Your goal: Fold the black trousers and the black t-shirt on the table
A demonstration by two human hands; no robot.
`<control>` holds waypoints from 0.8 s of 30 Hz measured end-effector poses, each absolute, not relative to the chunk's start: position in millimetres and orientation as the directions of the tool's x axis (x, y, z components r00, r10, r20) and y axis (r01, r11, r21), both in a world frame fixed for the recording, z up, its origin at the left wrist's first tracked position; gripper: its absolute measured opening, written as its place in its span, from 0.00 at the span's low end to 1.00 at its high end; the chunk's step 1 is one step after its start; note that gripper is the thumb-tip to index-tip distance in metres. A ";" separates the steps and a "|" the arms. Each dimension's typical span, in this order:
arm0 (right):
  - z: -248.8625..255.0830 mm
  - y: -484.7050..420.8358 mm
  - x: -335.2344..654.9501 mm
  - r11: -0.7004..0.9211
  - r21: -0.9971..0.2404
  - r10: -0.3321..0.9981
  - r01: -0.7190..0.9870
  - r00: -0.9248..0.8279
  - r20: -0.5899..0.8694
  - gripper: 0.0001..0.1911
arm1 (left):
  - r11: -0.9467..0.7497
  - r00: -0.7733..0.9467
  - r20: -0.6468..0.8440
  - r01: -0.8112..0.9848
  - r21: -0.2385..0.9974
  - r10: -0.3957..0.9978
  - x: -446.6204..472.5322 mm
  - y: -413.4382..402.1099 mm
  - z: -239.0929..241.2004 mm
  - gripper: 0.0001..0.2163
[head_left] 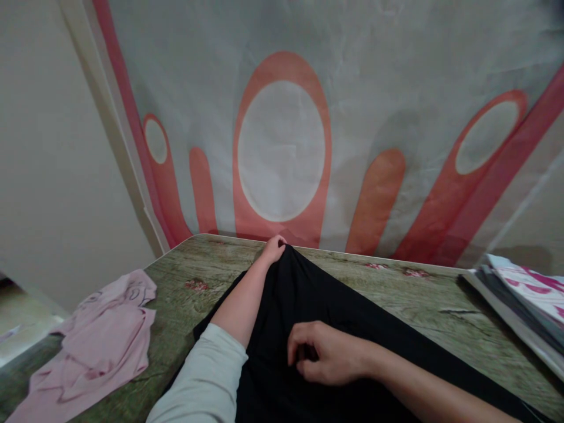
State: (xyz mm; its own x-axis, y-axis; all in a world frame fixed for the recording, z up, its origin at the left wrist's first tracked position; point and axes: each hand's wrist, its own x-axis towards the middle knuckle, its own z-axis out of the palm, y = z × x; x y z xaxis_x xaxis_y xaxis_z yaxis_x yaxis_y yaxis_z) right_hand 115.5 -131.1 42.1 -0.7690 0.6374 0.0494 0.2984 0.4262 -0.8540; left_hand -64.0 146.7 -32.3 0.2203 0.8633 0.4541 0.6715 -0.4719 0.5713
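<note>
A black garment (352, 329) lies spread across the wood-grain table (432, 299). My left hand (274, 248) reaches to the far edge of the table and pinches the garment's far corner, fingers closed on the cloth. My right hand (324, 354) rests on the middle of the garment, fingers curled and pinching a fold of the black fabric. A light grey sleeve covers my left upper arm.
A crumpled pink garment (99, 341) lies at the table's left end. A stack of folded clothes (524, 305), with a pink and white patterned piece on top, sits at the right edge. A grey banner with red ovals (282, 147) hangs just behind the table.
</note>
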 end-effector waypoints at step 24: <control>-0.9 -35.7 208.6 0.019 -0.249 0.997 0.968 0.001 0.077 0.14 | -0.460 0.236 0.457 0.750 0.476 0.858 -62.5 129.0 -14.5 0.07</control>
State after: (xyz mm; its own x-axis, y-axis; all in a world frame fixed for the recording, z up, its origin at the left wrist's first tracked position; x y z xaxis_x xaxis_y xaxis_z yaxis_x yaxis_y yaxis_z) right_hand 208.6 -35.7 -0.9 0.0005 0.9971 0.0766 0.9684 0.0186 -0.2487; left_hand -62.5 129.0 -14.5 0.2356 0.8575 0.4573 0.7500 -0.4597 0.4756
